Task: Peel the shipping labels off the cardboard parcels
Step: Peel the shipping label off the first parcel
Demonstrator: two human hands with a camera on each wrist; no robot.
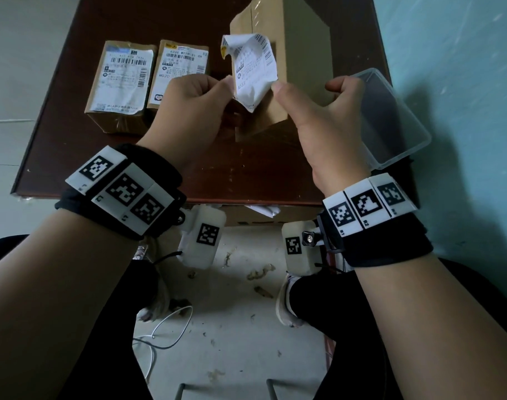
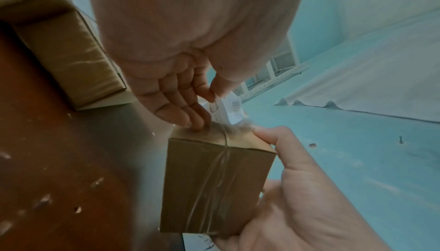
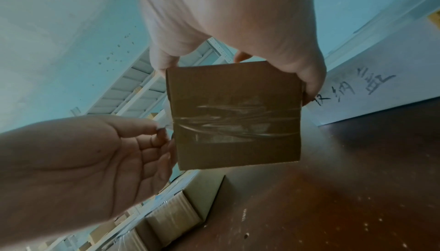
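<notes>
A dark brown table [image 1: 108, 168] carries 2 labelled cardboard parcels [image 1: 120, 90] [image 1: 177, 71] side by side at its left and a clear plastic container [image 1: 390, 116] at its right edge.

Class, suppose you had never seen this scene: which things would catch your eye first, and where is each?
First the crumpled white label, half peeled and curling up at the centre, pinched by the left hand. The right hand grips the small parcel it comes from, held above the brown table. Behind on the left lie two parcels with labels still on.
</notes>
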